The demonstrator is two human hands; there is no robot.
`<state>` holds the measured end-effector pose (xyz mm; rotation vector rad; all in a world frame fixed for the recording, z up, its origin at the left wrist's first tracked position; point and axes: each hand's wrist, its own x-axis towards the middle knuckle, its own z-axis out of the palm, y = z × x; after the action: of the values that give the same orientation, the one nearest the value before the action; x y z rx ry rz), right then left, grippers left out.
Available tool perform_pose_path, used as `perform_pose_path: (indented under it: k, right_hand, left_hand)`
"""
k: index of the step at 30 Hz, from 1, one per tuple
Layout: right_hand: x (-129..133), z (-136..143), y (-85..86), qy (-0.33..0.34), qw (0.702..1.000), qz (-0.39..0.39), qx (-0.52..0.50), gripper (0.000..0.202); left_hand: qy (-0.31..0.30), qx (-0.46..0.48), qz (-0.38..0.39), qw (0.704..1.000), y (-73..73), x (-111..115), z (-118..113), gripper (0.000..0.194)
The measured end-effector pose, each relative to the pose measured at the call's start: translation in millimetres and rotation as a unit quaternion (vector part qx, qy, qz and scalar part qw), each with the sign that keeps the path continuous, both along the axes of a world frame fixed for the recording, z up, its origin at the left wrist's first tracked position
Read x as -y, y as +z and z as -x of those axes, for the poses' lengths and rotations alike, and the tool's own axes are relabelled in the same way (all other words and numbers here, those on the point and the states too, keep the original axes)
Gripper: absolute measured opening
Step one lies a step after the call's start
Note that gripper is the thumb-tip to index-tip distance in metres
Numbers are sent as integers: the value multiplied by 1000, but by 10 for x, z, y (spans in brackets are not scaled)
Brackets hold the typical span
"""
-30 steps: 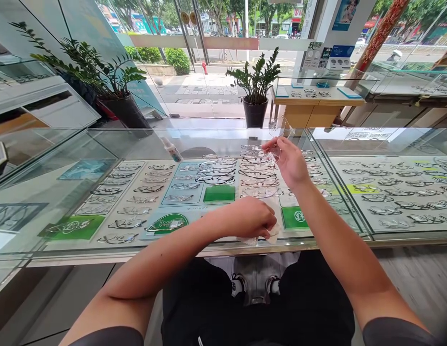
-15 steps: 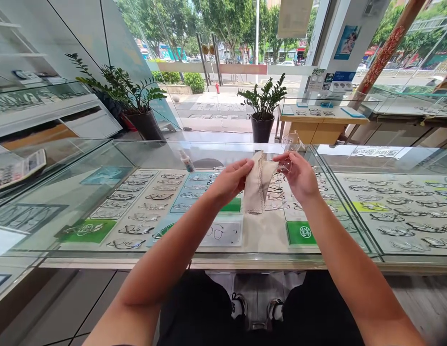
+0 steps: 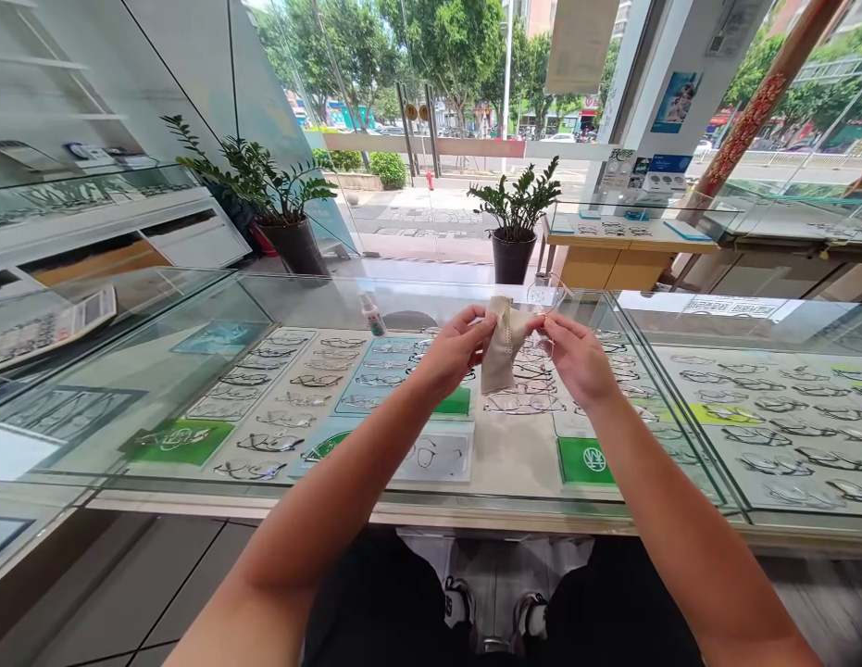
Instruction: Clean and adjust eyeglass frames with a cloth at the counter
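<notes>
My left hand is closed on a beige cleaning cloth with a zigzag edge, which hangs down over the glass counter. My right hand pinches a pair of thin-rimmed eyeglasses, whose clear lens stands up above the fingers. The cloth's right corner reaches the right fingertips, and part of the glasses is hidden by hand and cloth. Left of my hands, a small spray bottle stands on the counter top.
Below my hands is a glass display counter with rows of eyeglasses inside. Green cards lie among them. A potted plant stands beyond the counter, another at the left. A newspaper lies at far left.
The cloth and both hands have shifted slightly; the right fingers are now closer to the cloth. The glasses have dropped a little and tilted. The whole view has shifted slightly.
</notes>
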<state>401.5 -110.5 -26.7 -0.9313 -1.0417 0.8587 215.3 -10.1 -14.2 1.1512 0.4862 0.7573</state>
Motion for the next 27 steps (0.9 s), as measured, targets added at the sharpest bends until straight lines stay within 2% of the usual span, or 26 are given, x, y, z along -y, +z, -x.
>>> perform_pose_path:
  k: [6, 11, 20, 27]
  right_hand:
    - [-1, -15, 6, -4, 1000, 2, 0, 17]
    - [35, -10, 66, 2, 1000, 3, 14, 21]
    - [41, 47, 41, 78, 995, 15, 56, 24]
    - [43, 95, 31, 96, 994, 35, 50, 24]
  left_hand:
    - [-39, 47, 113, 992, -129, -68, -77, 30]
    - [-4, 93, 140, 986, -171, -131, -117, 20]
    - [24, 105, 27, 994, -10, 12, -54, 46]
    - [10, 58, -50, 997, -37, 55, -60, 53]
